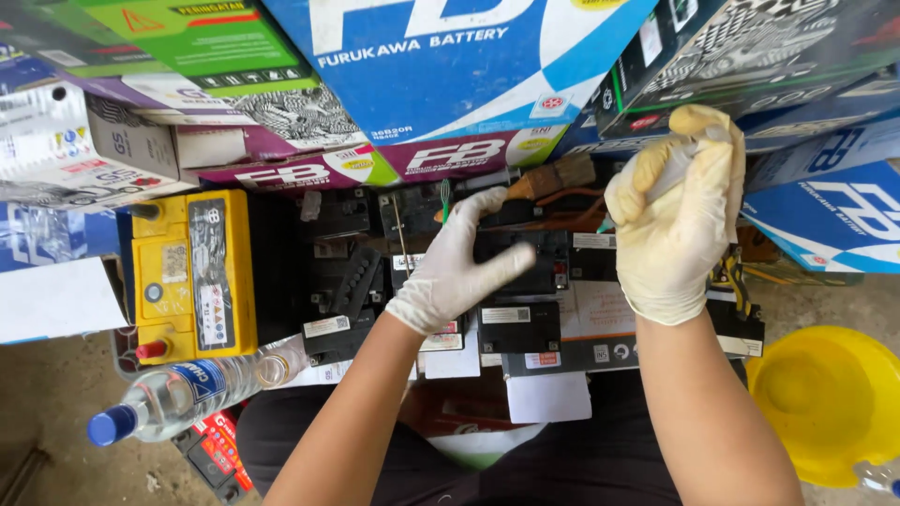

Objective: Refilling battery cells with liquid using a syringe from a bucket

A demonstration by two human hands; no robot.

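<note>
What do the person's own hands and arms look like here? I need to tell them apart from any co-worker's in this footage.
Both hands wear thin disposable gloves that end at the wrist. The left hand has a clean white glove; the right hand has a yellowed, stained one, wrinkled and loose. The forearms are bare: no sleeves, watch or bands show.

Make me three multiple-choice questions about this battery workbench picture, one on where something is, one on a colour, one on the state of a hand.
1. Where does the clear bottle with the blue cap lie?
A. lower left
B. upper right
C. between the hands

2. What colour is the large battery on the left?
A. red
B. yellow
C. white

3. How is the right hand held?
A. flat on the floor
B. closed around something small and pale
C. inside the bucket

Answers: 1 A, the bottle lies below the yellow battery. 2 B, its casing is yellow. 3 B, the gloved fingers curl shut while the left hand stays spread over the black batteries.
</note>
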